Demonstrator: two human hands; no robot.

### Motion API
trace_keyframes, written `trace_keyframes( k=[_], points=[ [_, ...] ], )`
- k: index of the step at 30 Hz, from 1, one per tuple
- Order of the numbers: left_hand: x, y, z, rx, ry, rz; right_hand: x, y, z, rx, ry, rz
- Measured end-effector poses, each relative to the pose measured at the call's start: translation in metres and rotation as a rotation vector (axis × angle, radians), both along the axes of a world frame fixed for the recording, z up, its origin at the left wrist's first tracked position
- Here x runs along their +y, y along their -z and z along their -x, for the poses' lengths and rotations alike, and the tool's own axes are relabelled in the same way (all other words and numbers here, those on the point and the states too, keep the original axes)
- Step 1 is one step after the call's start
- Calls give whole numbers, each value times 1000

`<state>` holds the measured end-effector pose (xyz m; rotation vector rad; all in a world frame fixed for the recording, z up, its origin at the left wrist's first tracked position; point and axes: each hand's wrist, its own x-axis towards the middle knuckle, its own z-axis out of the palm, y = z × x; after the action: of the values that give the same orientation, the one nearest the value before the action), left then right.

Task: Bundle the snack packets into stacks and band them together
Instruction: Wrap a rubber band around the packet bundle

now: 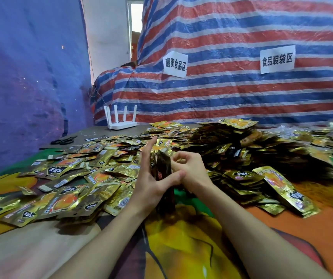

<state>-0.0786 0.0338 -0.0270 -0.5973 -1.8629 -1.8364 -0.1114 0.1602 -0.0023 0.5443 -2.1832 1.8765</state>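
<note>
A stack of dark snack packets (164, 174) stands on edge at the table's middle, between my two hands. My left hand (151, 178) holds the stack, flat fingers against its left side and the thumb across its front. My right hand (189, 168) presses against the stack's right side with curled fingers pinching at its top; whether a band is in them I cannot tell. Loose gold packets (77, 178) cover the table to the left. A big heap of packets (242, 146) rises to the right.
Black scissors (64, 140) and a white router (122, 119) sit at the far left of the table. A striped tarp (222, 93) with two paper signs hangs behind. A printed cloth (181, 238) covers the near table under my forearms.
</note>
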Motion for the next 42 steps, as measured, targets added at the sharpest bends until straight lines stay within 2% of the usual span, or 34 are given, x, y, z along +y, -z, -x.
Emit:
trace_keyframes(
  k=[5, 8, 12, 16, 18, 21, 25, 28, 30, 36, 42],
  points=[
    [2, 0, -3, 38, -80, 93, 20, -9, -11, -186, -130, -92],
    [14, -7, -3, 35, -194, 79, 37, -17, -18, -158, -109, -175],
    [39, -14, -12, 65, -67, 129, 74, -24, -25, 18, 123, -450],
    [43, -3, -20, 103, -8, 49, 129, -29, -30, 109, 546, -854],
    [39, -1, -20, 107, -8, 57, 165, -34, -30, 66, 776, -998],
    [36, -1, -23, 165, -12, 110, 222, -40, -32, -93, 1004, -1087],
    [38, -2, -24, 186, -10, 113, 279, -27, -38, -309, 1111, -1230],
    [37, -3, -24, 173, -2, 108, 299, -12, -43, -441, 1096, -1231],
    [37, -3, -24, 160, 22, 90, 303, -6, -46, -451, 1138, -1200],
    [35, -4, -22, 91, 66, 48, 300, -16, -46, -313, 1238, -1139],
    [35, -5, -20, 62, 73, 31, 281, -37, -54, -195, 1232, -1126]
  ],
)
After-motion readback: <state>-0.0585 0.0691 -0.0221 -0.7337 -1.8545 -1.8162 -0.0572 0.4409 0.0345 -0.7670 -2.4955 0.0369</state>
